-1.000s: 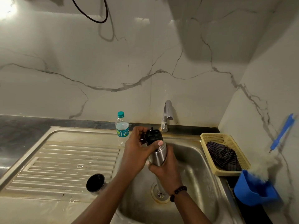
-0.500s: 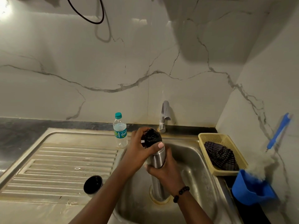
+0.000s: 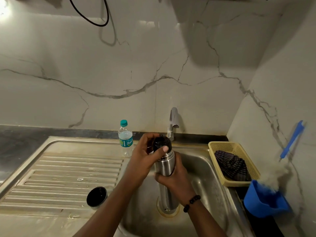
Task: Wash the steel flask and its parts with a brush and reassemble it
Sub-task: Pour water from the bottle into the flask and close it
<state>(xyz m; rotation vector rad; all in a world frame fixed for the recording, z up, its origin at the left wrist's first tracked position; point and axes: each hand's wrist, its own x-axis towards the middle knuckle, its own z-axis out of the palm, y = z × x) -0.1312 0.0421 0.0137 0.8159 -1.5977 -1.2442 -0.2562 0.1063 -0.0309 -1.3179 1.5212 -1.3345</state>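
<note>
A steel flask (image 3: 166, 165) stands upright in the sink basin (image 3: 205, 182), its base on the drain. My right hand (image 3: 174, 178) grips the flask's body around the middle. My left hand (image 3: 145, 158) curls round the black stopper (image 3: 161, 143) on the flask's mouth, thumb across its front. The flask's cup lid (image 3: 96, 196), black inside, sits on the ribbed draining board to the left. A blue-handled brush (image 3: 290, 142) with white bristles leans against the right wall, its head in a blue holder (image 3: 265, 202).
A small water bottle (image 3: 126, 138) with a teal cap stands behind the draining board (image 3: 59, 171). The tap (image 3: 173, 124) rises just behind the flask. A yellow basket (image 3: 222, 146) holding a striped cloth sits right of the basin. Marble walls close in at the back and right.
The flask has come down from mid-air until its base rests on the drain. Both hands kept their hold on the stopper and the body.
</note>
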